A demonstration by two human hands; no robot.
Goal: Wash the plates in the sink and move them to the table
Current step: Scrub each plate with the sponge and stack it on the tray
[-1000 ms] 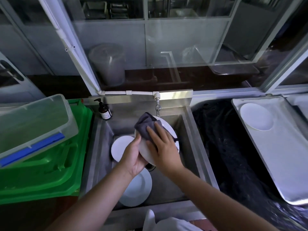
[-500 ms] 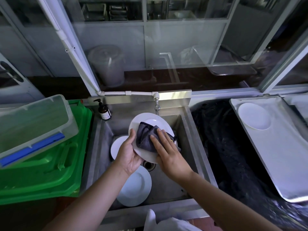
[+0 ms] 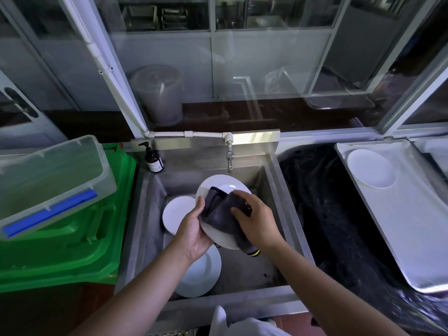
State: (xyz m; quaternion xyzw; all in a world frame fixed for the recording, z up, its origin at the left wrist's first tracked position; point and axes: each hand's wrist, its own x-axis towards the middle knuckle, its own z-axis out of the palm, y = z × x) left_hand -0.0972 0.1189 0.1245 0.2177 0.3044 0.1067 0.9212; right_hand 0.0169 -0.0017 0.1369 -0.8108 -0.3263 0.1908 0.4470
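- The scene is dim and cool-toned overall, with a bluish-grey cast.
- A bright patch of light falls on the steel backsplash (image 3: 252, 137) above the sink, at centre frame.
- The glass panes (image 3: 266, 64) across the upper frame carry faint reflections and pale haze.
- The white tray (image 3: 412, 226) at the right and the white plates read as the brightest surfaces.
- The black plastic sheet (image 3: 339, 214) right of centre sinks into near-black shadow, with small glints.
- Wide-angle distortion bends the window frames outward toward the left and right edges.
- The lower corners are dark and slightly smeared; the middle is fairly sharp.
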